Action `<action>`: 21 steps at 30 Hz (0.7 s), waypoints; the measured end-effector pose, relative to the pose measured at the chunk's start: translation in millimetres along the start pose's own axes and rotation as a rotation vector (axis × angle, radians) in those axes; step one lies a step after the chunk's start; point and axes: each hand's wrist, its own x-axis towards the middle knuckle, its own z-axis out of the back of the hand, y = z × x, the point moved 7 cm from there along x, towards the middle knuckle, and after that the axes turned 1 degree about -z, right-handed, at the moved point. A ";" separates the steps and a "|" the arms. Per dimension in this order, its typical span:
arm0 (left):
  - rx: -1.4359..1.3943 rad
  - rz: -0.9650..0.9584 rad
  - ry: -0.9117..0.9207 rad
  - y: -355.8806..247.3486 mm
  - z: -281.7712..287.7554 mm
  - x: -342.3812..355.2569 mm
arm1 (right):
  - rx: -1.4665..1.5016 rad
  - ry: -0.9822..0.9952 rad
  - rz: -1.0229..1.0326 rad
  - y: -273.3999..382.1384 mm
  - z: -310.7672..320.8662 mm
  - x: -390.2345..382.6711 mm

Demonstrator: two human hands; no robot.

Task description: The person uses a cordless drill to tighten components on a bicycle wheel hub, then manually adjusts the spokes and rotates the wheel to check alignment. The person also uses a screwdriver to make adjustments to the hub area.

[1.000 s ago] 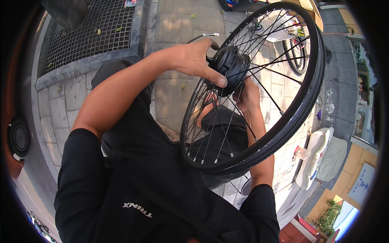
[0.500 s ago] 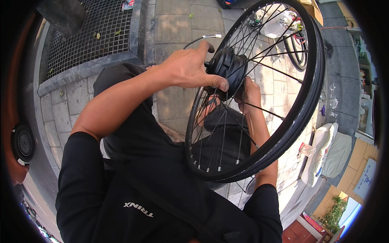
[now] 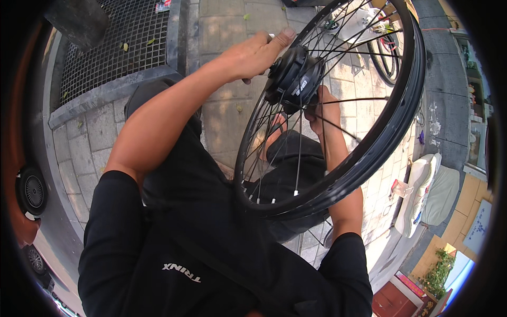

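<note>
A black spoked bicycle wheel (image 3: pixel 364 158) with a thick hub motor (image 3: pixel 296 79) is held tilted over my lap, its lower rim near my dark shirt. My right hand (image 3: pixel 324 111) is closed at the hub's right side, behind the spokes, and supports the wheel there. Just off the hub's left end, my left hand (image 3: pixel 259 55) has its fingers curled and its thumb stretched toward the rim. A small white cable tip (image 3: pixel 271 36) shows beside its knuckles; the hand seems closed around this cable, most of which it hides.
Paving slabs (image 3: pixel 222 31) lie beneath me, with a metal grating (image 3: pixel 121 47) and a post (image 3: pixel 79 21) at the far left. Farther right are another bicycle wheel (image 3: pixel 384 61), a white bag (image 3: pixel 356 26) and a pale cushion-like object (image 3: pixel 420 195). A car wheel (image 3: pixel 33 190) shows at the left edge.
My left hand has left the hub shell and moved up and outward to the cable's white tip. The wheel has turned and tilted slightly, bringing a hub marking into view; my right hand stays on it.
</note>
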 end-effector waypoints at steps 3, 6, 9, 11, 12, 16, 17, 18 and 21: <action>0.035 -0.041 -0.006 0.6 -0.4 -0.6 | 0.018 0.062 -0.033 2.9 -3.5 -5.5; 0.057 -0.021 0.045 -5.3 2.0 -6.0 | 0.032 0.027 -0.157 2.1 -6.2 -6.9; 0.025 -0.032 0.077 -4.3 0.5 -5.7 | 0.015 -0.011 -0.057 5.7 0.4 -0.9; -0.001 -0.042 0.075 -2.0 0.4 -5.3 | 0.049 0.021 -0.043 3.9 -3.3 -3.2; -0.009 -0.043 0.070 -1.8 0.9 -5.2 | 0.033 0.035 -0.039 4.2 -3.2 -3.3; -0.018 -0.036 0.070 -0.9 0.5 -5.6 | 0.001 0.055 -0.067 6.4 -2.3 -3.8; -0.019 -0.037 0.071 -0.4 0.0 -5.8 | 0.017 0.059 -0.067 5.3 -2.2 -2.8; -0.019 -0.041 0.074 -0.5 -1.1 -5.1 | -0.110 0.079 0.060 6.5 3.0 3.8; -0.009 -0.033 0.077 -2.8 -1.9 -5.3 | -0.241 0.096 0.180 1.8 12.7 13.2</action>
